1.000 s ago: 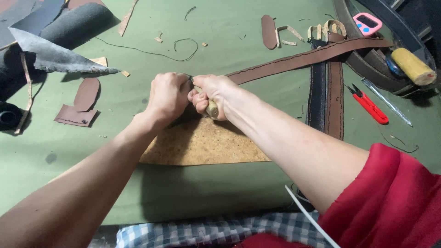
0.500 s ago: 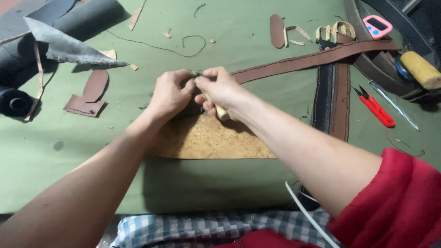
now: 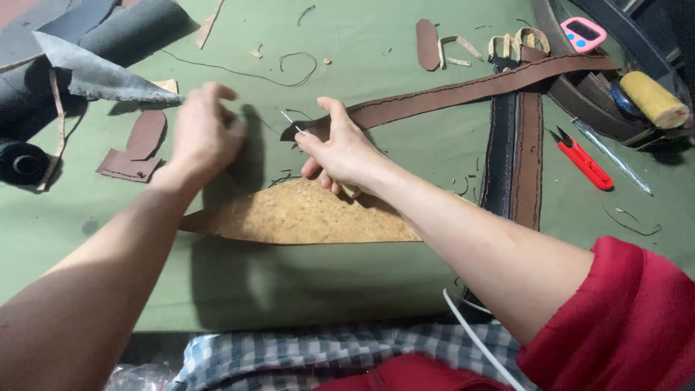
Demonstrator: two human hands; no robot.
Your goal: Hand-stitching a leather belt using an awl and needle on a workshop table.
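Head view shows the left hand (image 3: 203, 134) lifted off the long brown leather strap (image 3: 463, 90), fingers now spread and holding nothing, where half a second ago it pinched the strap's end; the right hand (image 3: 340, 152) stays closed around a wooden-handled awl (image 3: 293, 123) at that end, above the tan cork sheet (image 3: 304, 213) on the green tabletop (image 3: 289, 282); the pierce looks finished.

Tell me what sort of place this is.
Probably a leatherworking bench: brown leather straps and offcuts lie on a green-covered table, the right hand holds a pointed tool, and red thread snips lie nearby.
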